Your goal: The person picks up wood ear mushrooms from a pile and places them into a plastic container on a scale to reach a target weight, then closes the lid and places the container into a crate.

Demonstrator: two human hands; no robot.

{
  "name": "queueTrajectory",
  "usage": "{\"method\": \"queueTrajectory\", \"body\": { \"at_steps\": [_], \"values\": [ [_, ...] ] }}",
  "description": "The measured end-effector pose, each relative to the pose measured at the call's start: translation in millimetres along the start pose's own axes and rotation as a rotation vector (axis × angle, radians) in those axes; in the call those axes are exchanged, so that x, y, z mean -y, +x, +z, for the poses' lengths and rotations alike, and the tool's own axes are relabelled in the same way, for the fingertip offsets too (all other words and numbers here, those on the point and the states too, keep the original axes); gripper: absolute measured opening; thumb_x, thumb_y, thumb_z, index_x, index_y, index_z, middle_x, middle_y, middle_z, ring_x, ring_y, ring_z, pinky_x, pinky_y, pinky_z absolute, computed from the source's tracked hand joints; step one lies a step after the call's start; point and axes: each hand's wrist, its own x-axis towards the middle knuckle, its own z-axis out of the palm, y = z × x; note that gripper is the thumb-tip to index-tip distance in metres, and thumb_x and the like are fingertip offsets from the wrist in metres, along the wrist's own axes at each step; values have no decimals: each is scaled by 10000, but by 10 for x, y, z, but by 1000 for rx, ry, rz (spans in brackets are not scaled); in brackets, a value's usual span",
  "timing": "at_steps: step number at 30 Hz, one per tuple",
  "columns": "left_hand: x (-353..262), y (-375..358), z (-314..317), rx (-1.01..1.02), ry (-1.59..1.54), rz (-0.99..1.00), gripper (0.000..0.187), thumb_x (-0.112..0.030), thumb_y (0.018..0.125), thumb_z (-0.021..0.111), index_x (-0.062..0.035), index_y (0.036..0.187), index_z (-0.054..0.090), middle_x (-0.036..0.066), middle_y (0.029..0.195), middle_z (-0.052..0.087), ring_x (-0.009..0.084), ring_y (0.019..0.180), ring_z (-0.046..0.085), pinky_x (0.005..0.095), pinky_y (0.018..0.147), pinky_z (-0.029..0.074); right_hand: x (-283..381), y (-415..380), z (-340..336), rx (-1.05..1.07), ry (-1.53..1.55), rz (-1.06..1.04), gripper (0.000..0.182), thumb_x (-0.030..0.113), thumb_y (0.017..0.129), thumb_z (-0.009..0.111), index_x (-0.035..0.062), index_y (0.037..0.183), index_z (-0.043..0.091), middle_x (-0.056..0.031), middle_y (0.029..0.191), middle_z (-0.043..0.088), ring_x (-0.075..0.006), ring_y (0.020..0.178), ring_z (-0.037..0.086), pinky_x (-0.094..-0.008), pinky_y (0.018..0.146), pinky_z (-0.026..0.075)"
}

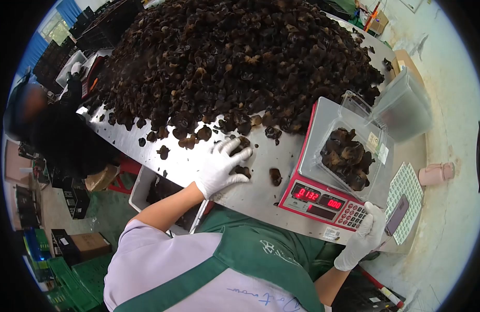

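Observation:
My left hand (221, 169), in a white glove, lies on the metal table with its fingers spread. Under and beside its fingers are a few dark wood ear mushroom pieces (243, 171). My right hand (365, 235), also gloved, is at the front right corner of a red digital scale (315, 200), close to the keypad. Its fingers are curled, and I cannot make out anything inside them. On the scale sits an open clear plastic box (331, 174) with wood ear mushrooms (349, 156) in it. The red display shows 0.132.
A large heap of wood ear mushrooms (240, 62) covers the back of the metal table (229, 200). Stacked clear boxes (406, 106), a sticker sheet (406, 221), a phone (397, 214) and a pink cup (436, 173) are at right. Another person (63, 130) works at left, above a white bin (141, 190).

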Motion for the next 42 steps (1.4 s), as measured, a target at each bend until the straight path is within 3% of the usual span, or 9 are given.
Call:
{"method": "queueTrajectory", "body": {
  "at_steps": [6, 11, 13, 21, 27, 30, 33, 37, 42],
  "values": [
    [-6, 96, 87, 51, -271, 43, 262, -198, 842, 752, -138, 1095, 725, 98, 1077, 616, 278, 962, 628, 349, 822, 526, 111, 51, -18, -12, -31, -81, 173, 62, 972, 574, 9, 1087, 693, -92, 1043, 700, -262, 1044, 622, -438, 1052, 410],
    [-230, 493, -227, -166, -658, -52, 269, -84, 794, 786, -55, 1057, 737, 97, 991, 605, 251, 893, 618, 338, 793, 524, 40, 48, -206, -31, -94, -119, 178, 23, 931, 578, 6, 1058, 702, -106, 1030, 695, -284, 1047, 619, -412, 1008, 439],
    [-491, 877, -477, -291, -616, 120, 266, -19, 753, 790, -49, 1014, 754, 90, 981, 624, 247, 891, 630, 331, 767, 521, 70, 66, -217, -42, -80, -75, 171, 9, 912, 588, 10, 1038, 704, -112, 1037, 681, -275, 1042, 611, -395, 982, 452],
    [-1719, 2026, -338, -15, -637, 651, 225, -139, 781, 785, -95, 995, 734, 101, 976, 623, 303, 941, 605, 386, 821, 502, 104, 188, -236, -75, -107, -138, 179, 25, 910, 613, 107, 1047, 696, -32, 996, 679, -260, 1015, 623, -497, 1092, 361],
    [-1852, 1986, -153, 25, -222, 731, 578, -524, 762, 757, -232, 1256, 686, 149, 1383, 547, 414, 1321, 467, 539, 1042, 407, -21, 279, -300, -74, -123, -171, 180, 32, 903, 628, 122, 1043, 696, -23, 973, 676, -260, 1009, 627, -522, 1099, 348],
    [-1622, 1954, -317, 0, -458, 642, 576, -503, 803, 742, -217, 1299, 675, 205, 1387, 530, 442, 1334, 443, 522, 1098, 370, -67, 330, -289, -60, -58, -139, 170, 26, 899, 634, 111, 1033, 696, -32, 957, 673, -261, 995, 628, -520, 1080, 365],
    [-1360, 1782, -508, 30, -894, 379, 398, -277, 897, 713, -92, 1249, 690, 162, 1305, 593, 312, 1236, 549, 398, 1057, 431, -83, 435, -225, -41, -31, -152, 164, 26, 898, 640, 104, 1032, 693, -40, 949, 668, -260, 980, 628, -512, 1063, 381],
    [-904, 1416, -500, 5, -964, 117, 260, -185, 978, 631, -24, 1173, 692, 78, 1139, 671, 158, 1042, 623, 300, 905, 496, -75, 545, -143, -18, -46, -176, 166, 28, 897, 644, 109, 1034, 689, -38, 957, 667, -250, 980, 622, -498, 1044, 398],
    [-563, 963, -484, 187, -1016, -295, 239, -146, 973, 660, -11, 1167, 691, 75, 1119, 690, 149, 1029, 645, 297, 930, 498, -56, 675, -101, 29, -125, -177, 150, 61, 910, 638, 110, 1041, 693, -45, 983, 680, -241, 989, 615, -481, 1051, 391]
  ]
}}
